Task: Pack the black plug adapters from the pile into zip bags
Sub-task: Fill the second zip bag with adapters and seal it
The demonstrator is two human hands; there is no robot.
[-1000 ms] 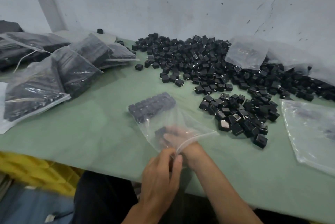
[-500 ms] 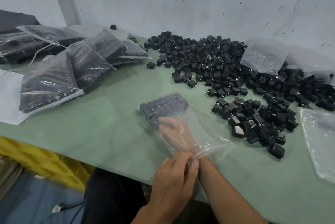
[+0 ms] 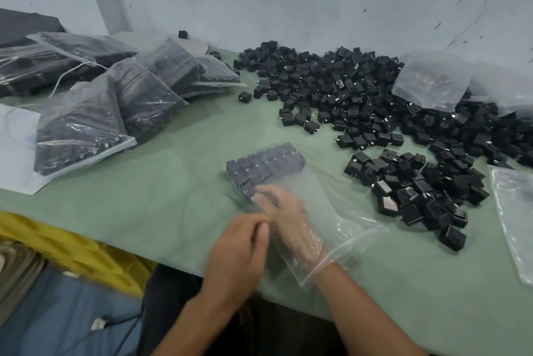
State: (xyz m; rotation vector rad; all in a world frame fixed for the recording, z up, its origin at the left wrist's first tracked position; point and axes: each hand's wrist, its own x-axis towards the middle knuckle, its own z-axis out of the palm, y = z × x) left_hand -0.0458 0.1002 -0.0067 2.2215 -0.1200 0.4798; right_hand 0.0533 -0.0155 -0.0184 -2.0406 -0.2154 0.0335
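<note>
A clear zip bag (image 3: 331, 205) lies on the green table (image 3: 161, 191), its far end filled with neat rows of black plug adapters (image 3: 265, 162). My right hand (image 3: 285, 211) is inside the bag up to the wrist, with its fingers stretched forward against the nearest row. Just left of the bag's side, my left hand (image 3: 236, 252) pinches the plastic with curled fingers. The big pile of loose adapters (image 3: 331, 87) spreads along the back wall. A smaller cluster of adapters (image 3: 415, 194) sits right of the bag.
Several filled zip bags (image 3: 144, 96) are heaped at the back left, partly on a white sheet (image 3: 14, 136). Empty clear bags lie on the pile (image 3: 429, 79) and at the right edge (image 3: 513, 211). A yellow crate (image 3: 72, 246) sits below the table's front edge.
My right hand has slid deeper into the bag, from near its mouth up to the rows of adapters. My left hand has moved along the bag's side with it.
</note>
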